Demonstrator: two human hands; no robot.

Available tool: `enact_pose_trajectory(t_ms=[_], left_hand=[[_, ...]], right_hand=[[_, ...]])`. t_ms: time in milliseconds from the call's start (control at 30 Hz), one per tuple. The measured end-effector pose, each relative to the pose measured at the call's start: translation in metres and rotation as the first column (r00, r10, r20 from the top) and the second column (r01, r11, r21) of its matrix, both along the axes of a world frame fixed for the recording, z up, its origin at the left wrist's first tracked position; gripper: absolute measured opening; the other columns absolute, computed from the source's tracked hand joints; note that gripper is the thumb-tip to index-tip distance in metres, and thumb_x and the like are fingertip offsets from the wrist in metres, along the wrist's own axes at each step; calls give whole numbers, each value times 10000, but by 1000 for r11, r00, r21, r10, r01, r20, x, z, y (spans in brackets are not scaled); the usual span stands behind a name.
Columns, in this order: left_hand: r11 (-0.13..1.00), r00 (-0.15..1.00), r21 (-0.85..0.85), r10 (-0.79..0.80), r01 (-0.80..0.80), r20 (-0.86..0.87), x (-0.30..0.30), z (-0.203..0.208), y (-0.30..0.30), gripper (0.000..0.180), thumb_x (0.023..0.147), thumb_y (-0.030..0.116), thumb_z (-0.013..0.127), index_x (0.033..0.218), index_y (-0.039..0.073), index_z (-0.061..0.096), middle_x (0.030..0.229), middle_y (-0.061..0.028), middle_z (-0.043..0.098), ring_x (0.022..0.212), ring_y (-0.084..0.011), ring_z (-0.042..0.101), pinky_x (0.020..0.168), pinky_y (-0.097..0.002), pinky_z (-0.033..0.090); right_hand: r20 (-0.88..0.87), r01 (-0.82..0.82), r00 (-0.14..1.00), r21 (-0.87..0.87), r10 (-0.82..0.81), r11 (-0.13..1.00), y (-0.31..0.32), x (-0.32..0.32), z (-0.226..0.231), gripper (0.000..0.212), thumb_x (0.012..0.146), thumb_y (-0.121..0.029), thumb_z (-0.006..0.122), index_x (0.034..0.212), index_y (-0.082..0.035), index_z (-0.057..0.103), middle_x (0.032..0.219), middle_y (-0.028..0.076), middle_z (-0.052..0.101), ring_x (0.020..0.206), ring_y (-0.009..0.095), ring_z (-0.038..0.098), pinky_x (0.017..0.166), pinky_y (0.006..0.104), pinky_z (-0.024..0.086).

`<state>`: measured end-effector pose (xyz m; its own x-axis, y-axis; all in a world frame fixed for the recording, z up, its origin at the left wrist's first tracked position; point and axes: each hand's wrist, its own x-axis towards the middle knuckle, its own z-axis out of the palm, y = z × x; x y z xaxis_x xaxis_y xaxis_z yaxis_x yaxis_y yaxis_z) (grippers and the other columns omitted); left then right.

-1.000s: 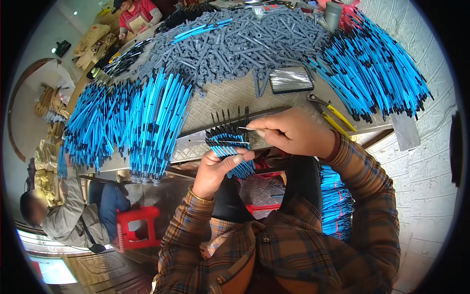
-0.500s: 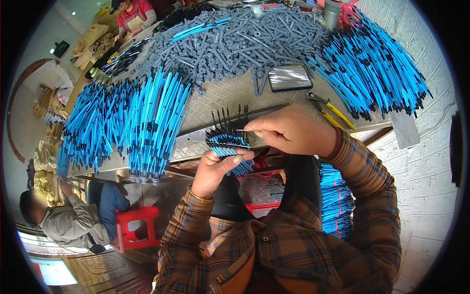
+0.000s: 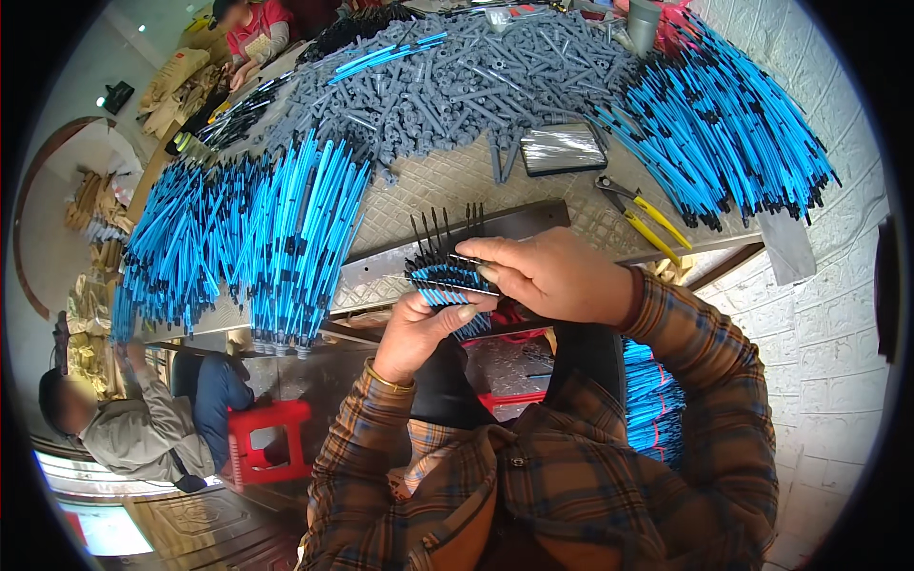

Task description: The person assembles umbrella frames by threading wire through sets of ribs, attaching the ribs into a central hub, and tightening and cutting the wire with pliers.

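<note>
The left hand [image 3: 416,331] grips slim, black-tipped blue tubes [image 3: 446,278]; the right hand [image 3: 545,271] pinches a thin metallic pin [image 3: 466,258] near the embossed table [image 3: 430,193].

Worktable [image 3: 414,195]: top in raised diamond pattern. Off its right edge, white wall [image 3: 828,324], brick-patterned. Off near edge, toward left end: 1 red plastic stool [image 3: 293,413], dark floor [image 3: 505,362]. Farther out, brown carved panel [image 3: 195,514], bright pane [image 3: 107,527]. Beyond left edge, 2 small bright spots [image 3: 101,99].
</note>
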<state>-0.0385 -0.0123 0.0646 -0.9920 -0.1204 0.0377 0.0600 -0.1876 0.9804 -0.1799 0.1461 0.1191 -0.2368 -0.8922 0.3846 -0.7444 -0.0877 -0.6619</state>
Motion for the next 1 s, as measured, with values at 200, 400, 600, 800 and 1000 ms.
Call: enact_pose_trajectory(t_ms=[200, 400, 600, 800, 1000], left_hand=[[998, 1000, -57, -21, 21, 7, 0, 3, 0, 165, 856, 38, 571, 1008, 3, 625, 974, -70, 651, 921, -147, 595, 830, -280, 462], [998, 999, -49, -37, 38, 15, 2, 3, -1, 169, 858, 31, 568, 1017, 13, 621, 983, -69, 646, 936, -143, 587, 834, -278, 459], [987, 995, -124, -101, 101, 7, 0, -1, -5, 175, 854, 29, 574, 1022, 23, 621, 989, -54, 643, 945, -134, 577, 840, -278, 456], [972, 993, -202, -120, 119, 7, 0, -6, -9, 173, 850, 30, 581, 1016, 29, 628, 991, -32, 643, 945, -122, 573, 842, -272, 450], [969, 989, -199, -142, 147, 43, -1, -4, -9, 176, 844, 35, 591, 1014, 33, 636, 991, -25, 646, 937, -108, 569, 832, -260, 449]], right_hand=[[32, 44, 998, 9, -44, 999, -5, 7, -6, 309, 861, -157, 523, 1160, -86, 550, 701, 171, 589, 595, 330, 577, 521, 379, 435], [123, 28, 992, -50, -22, 998, -7, 7, -13, 298, 857, -160, 527, 1145, -93, 565, 699, 166, 596, 599, 332, 582, 529, 371, 448], [-159, -42, 986, 72, 53, 997, -4, -7, 18, 296, 845, -182, 546, 1128, -103, 580, 699, 162, 598, 612, 334, 585, 541, 375, 456], [-72, -58, 995, 57, 62, 997, -9, -2, 12, 291, 839, -194, 556, 1113, -101, 588, 708, 166, 599, 622, 335, 584, 540, 383, 451], [-89, -124, 987, 78, 131, 989, -14, -14, 14, 282, 833, -197, 571, 1096, -99, 598, 696, 154, 598, 588, 308, 584, 528, 358, 445]])
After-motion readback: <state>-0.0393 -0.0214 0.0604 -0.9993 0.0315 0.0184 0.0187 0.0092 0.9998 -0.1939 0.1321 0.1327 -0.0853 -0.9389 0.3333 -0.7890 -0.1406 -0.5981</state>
